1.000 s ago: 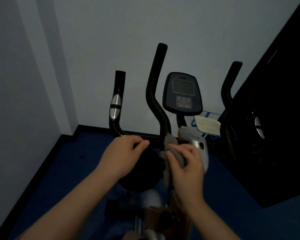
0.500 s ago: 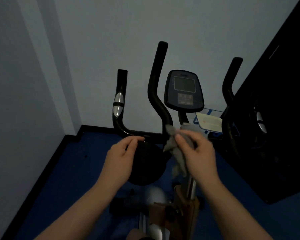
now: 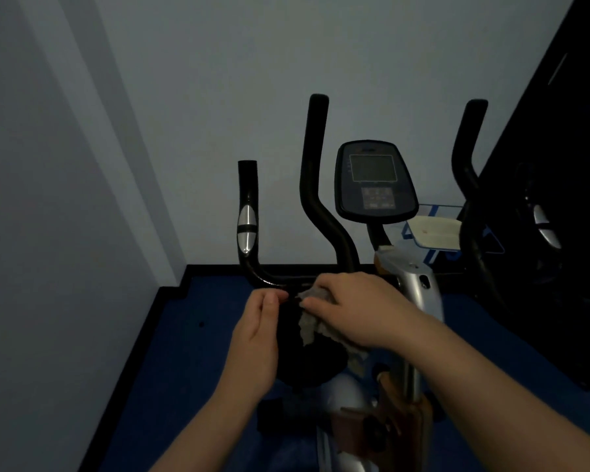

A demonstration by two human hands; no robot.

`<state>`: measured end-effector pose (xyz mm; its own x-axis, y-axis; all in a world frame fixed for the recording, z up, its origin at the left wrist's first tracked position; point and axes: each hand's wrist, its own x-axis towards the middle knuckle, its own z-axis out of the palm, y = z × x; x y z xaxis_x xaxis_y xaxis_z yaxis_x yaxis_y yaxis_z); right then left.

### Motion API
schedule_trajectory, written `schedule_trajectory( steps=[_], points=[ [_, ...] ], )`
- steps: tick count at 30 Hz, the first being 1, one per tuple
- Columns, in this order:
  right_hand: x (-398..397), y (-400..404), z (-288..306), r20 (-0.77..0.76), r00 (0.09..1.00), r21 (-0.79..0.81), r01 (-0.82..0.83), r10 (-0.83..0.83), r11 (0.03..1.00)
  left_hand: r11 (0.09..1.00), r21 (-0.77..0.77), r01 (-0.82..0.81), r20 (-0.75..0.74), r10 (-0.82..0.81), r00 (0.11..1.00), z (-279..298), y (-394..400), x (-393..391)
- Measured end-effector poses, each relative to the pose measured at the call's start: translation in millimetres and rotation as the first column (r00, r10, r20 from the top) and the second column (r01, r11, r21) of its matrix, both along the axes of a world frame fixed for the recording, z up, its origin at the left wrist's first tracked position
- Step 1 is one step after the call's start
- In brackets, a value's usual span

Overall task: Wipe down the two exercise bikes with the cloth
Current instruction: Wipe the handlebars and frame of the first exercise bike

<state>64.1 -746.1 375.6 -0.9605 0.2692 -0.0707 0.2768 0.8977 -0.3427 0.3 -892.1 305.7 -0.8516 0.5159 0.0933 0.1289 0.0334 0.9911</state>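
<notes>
The left hand (image 3: 256, 338) steadies the bike's handlebar (image 3: 269, 280), its fingers resting loosely on it. The right hand (image 3: 361, 308) presses the gray cloth (image 3: 312, 321) on the bar, fingers bunched around it, to rub it clean.

Two hands are in view: the left hand (image 3: 257, 338) and the right hand (image 3: 358, 306). One cloth (image 3: 315, 321), grey and crumpled, lies under the right hand. One display console (image 3: 375, 182) stands on its stem, with one screen and one keypad on its face. Three black upright handlebar ends show: one short handlebar (image 3: 247, 212) on the left with one silver sensor plate, one taller bent handlebar (image 3: 315, 172) beside the console, and one right handlebar (image 3: 469, 158) further right. One silver frame post (image 3: 419, 287) rises below the console. One pale flat box (image 3: 435, 231) lies behind. How many bikes these parts make up cannot be told.
</notes>
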Motion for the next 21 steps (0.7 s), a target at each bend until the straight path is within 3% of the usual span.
schedule_trajectory(
  steps=[5, 8, 11, 16, 19, 21],
  points=[
    [-8, -8, -7, -0.068, 0.993, -0.069, -0.1, 0.095, 0.993, 0.994, -0.105, -0.026, -0.036, 0.022, 0.999, 3, -3, 0],
    [2, 9, -6, 0.042, 0.992, -0.184, -0.106, 0.116, 0.977, 0.99, -0.143, -0.014, -0.014, 0.012, 1.0, 4, -3, -1],
    [-16, 8, -2, 0.11, 0.979, -0.001, -0.17, 0.169, 0.985, 0.986, -0.165, -0.015, -0.026, 0.011, 1.0, 7, -3, 1],
    [-8, -6, -21, -0.113, 0.988, 0.05, -0.101, 0.106, 0.994, 0.984, -0.178, -0.006, -0.041, -0.002, 0.999, 7, -3, 2],
    [4, 0, -24, -0.151, 0.983, 0.062, -0.094, 0.103, 0.994, 0.986, -0.164, -0.009, -0.02, 0.006, 1.0, 8, -3, 3],
    [-6, 0, -23, -0.147, 0.976, 0.169, -0.136, 0.162, 0.976, 0.986, -0.168, -0.013, -0.004, 0.013, 1.0, 9, -3, 4]
  ],
)
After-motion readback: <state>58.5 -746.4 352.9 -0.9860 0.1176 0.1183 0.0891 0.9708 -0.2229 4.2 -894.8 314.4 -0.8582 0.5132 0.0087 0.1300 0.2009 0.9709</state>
